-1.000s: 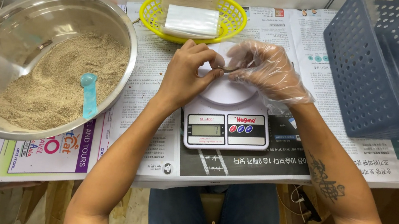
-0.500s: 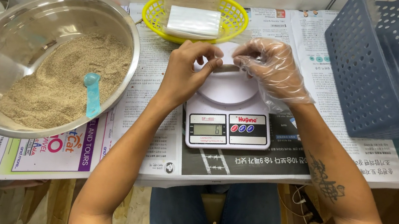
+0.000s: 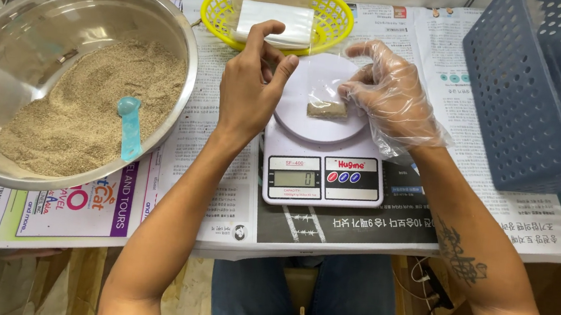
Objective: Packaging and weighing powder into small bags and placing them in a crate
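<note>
- Resting on the round white plate of a kitchen scale (image 3: 321, 176) is a small clear bag (image 3: 327, 108) with a little brown powder in it; the bag lies flat near the middle of the plate.
- Bare left hand (image 3: 252, 87) sits at the plate's left edge, thumb and fingers curled loosely and slightly apart, gripping nothing; whether its fingertips touch the bag's clear film cannot be told.
- Right hand (image 3: 389, 96), inside a loose clear plastic glove, is at the plate's right edge, fingers spread and bent, the fingertips just beside or touching the bag's right end; it is not clamped on anything.
- Scale stands on newspaper (image 3: 220, 193) spread over the table, close to the near edge, its display and buttons facing the person.
- Big steel bowl (image 3: 0, 20) fills the left end of the table, holding a heap of sandy brown powder with a light blue scoop (image 3: 130, 126) lying on it.
- Yellow plastic basket (image 3: 217, 6) sits at the far edge behind the scale, with a stack of flat white packets (image 3: 275, 23) inside.
- Blue-grey perforated crate (image 3: 541, 96) stands at the right end, well apart from the scale.
</note>
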